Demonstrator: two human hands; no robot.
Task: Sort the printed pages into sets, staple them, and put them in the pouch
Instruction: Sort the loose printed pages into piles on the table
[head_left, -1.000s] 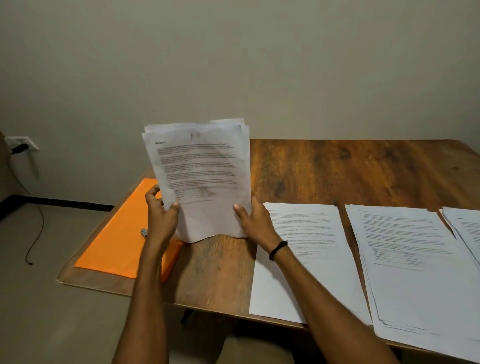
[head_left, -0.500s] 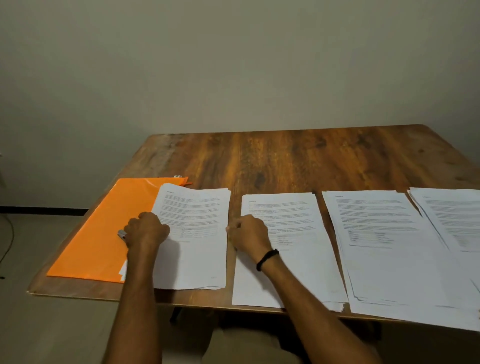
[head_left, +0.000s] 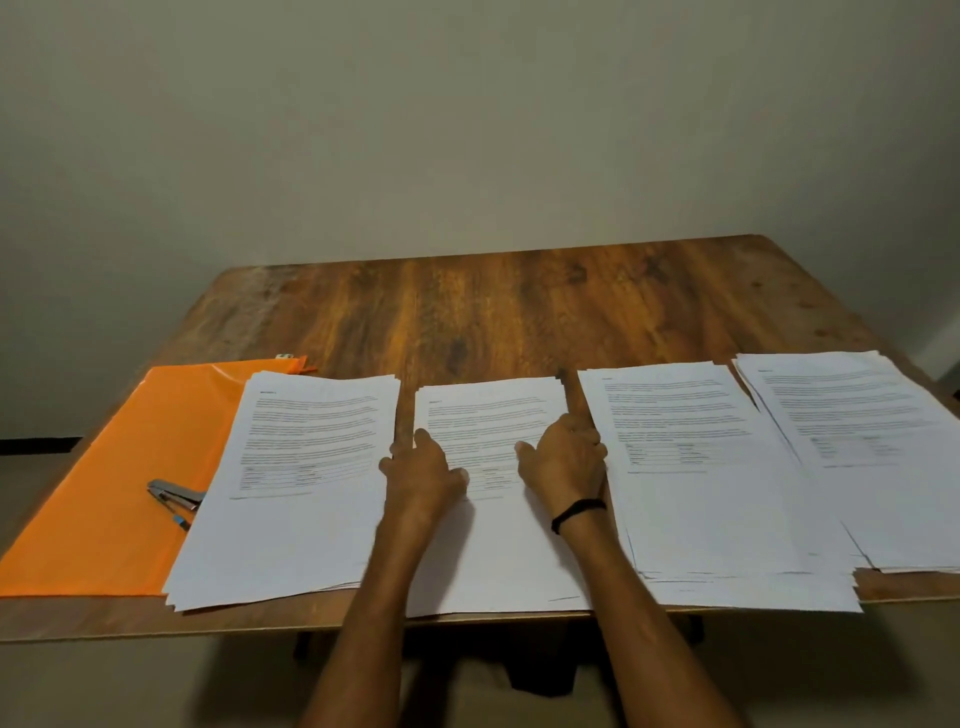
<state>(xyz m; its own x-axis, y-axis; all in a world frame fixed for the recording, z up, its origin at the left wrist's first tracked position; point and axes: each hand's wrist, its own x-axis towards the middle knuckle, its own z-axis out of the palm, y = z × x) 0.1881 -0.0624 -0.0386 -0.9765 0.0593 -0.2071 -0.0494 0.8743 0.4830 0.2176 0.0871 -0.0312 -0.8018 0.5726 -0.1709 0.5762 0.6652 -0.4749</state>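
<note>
Four stacks of printed pages lie side by side along the front of the wooden table: the first stack, the second stack, the third stack and the fourth stack. My left hand grips the left edge of the second stack, thumb on top. My right hand grips its right edge, fingers curled round the side. An orange pouch lies flat at the left, partly under the first stack. A metal stapler rests on the pouch.
The stacks overhang the table's front edge slightly. The far half of the table shows bare wood up to a plain wall. A black band sits on my right wrist.
The stack held upright a second ago now lies flat beside the pouch. Both hands have moved right from it onto the edges of the second stack.
</note>
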